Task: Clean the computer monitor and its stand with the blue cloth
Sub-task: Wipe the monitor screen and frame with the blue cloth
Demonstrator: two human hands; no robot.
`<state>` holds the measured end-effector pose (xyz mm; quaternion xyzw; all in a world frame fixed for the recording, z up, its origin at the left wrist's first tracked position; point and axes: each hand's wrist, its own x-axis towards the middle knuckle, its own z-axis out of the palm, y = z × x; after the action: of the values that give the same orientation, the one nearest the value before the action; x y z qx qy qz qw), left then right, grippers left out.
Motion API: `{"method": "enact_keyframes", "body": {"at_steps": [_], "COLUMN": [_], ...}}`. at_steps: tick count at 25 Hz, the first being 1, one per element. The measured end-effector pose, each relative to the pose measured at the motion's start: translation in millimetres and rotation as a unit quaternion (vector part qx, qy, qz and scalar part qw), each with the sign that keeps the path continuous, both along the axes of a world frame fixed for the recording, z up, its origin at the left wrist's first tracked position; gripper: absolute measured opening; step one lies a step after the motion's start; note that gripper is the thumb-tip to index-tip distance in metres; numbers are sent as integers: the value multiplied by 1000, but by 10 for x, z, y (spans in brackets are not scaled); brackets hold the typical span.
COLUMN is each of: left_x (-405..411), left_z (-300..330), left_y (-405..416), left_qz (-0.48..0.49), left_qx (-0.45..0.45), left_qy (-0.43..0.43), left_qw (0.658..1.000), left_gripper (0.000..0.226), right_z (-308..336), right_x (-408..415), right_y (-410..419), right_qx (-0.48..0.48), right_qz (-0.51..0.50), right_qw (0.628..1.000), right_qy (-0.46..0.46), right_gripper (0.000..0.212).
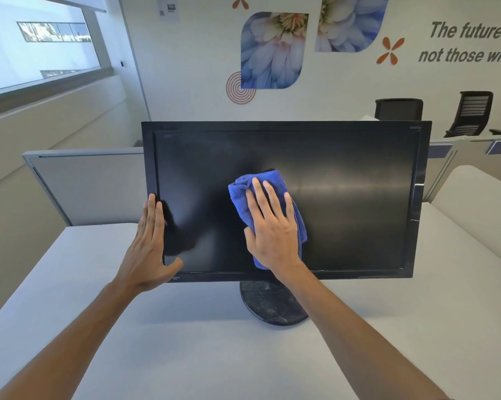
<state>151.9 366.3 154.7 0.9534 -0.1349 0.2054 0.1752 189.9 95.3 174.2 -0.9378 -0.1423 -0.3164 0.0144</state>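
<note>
A black computer monitor stands on a white desk, its screen dark and facing me. Its round black stand shows dusty smears below the bottom edge. My right hand presses a bunched blue cloth flat against the middle of the screen, fingers straight and spread. My left hand rests against the monitor's left bezel with fingers straight, thumb near the lower left corner. The lower part of the cloth is hidden behind my right hand.
A grey partition panel stands behind the desk at the left. Two black office chairs sit beyond the monitor at the right. A neighbouring white desk adjoins on the right. A window is at far left.
</note>
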Motion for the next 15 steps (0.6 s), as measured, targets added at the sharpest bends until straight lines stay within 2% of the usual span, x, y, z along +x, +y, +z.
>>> {"method": "enact_keyframes", "body": {"at_steps": [4, 7, 12, 15], "left_x": [3, -3, 12, 12], "left_z": [8, 6, 1, -26], "left_y": [38, 25, 25, 22], "left_qz": [-5, -12, -12, -8], "left_qx": [3, -1, 2, -4], "left_qy": [-3, -6, -13, -12], "left_qw": [1000, 1000, 1000, 1000], "left_gripper": [111, 111, 111, 111], "right_z": [-153, -356, 83, 42], "right_x": [-91, -246, 81, 65], "right_y": [42, -25, 35, 59], "right_qx": [38, 31, 42, 44], "right_qz": [-16, -9, -28, -14], "right_qw": [999, 999, 999, 999], "right_qy": [-7, 1, -17, -23], "right_gripper": [70, 71, 68, 68]}}
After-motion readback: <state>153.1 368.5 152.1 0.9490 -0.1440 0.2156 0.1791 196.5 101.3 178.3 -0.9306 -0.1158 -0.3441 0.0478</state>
